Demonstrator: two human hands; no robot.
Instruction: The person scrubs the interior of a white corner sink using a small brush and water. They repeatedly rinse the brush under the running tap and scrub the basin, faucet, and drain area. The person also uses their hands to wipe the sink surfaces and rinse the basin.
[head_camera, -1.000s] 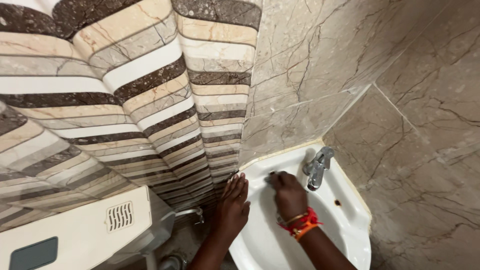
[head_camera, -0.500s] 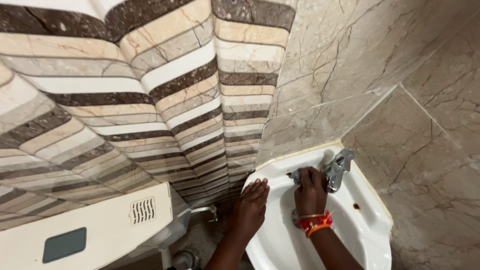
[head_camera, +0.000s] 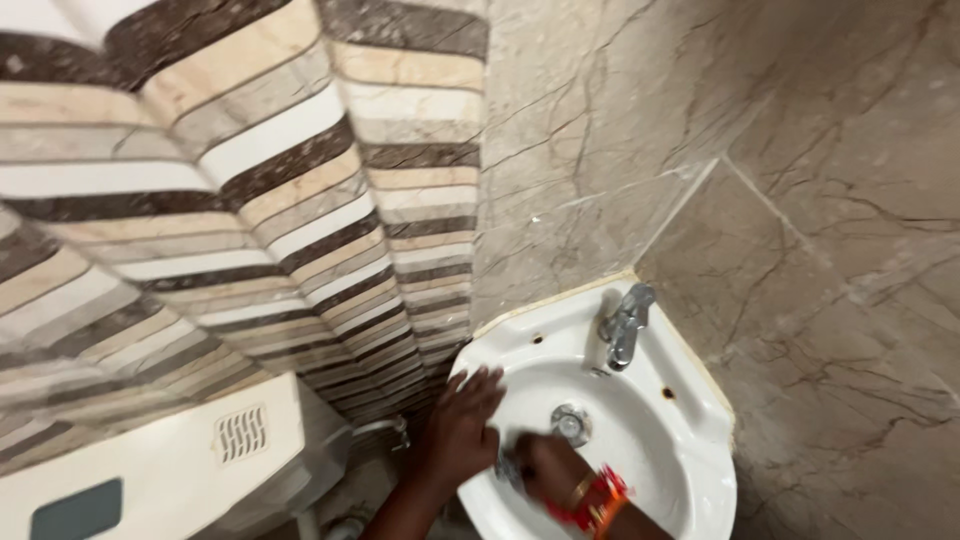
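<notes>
A white corner washbasin (head_camera: 690, 410) sits low in the head view, with a chrome tap (head_camera: 624, 326) at its back and a metal drain (head_camera: 570, 423) in the bowl. My left hand (head_camera: 462, 428) lies flat on the basin's left rim, fingers spread. My right hand (head_camera: 548, 470), with red and orange bangles at the wrist, is curled inside the bowl near the drain. It is blurred, and something small and grey shows at its fingers; I cannot tell what it is.
Striped brown and cream tiles (head_camera: 250, 200) cover the left wall; grey marble tiles (head_camera: 800, 180) cover the right. A white appliance with a vent grille (head_camera: 240, 432) stands at lower left. A pipe fitting (head_camera: 385, 430) runs below the basin's left side.
My right hand has moved from beside the tap down into the bowl near the drain. My left hand stayed on the left rim. The view shifted, so the basin sits lower.
</notes>
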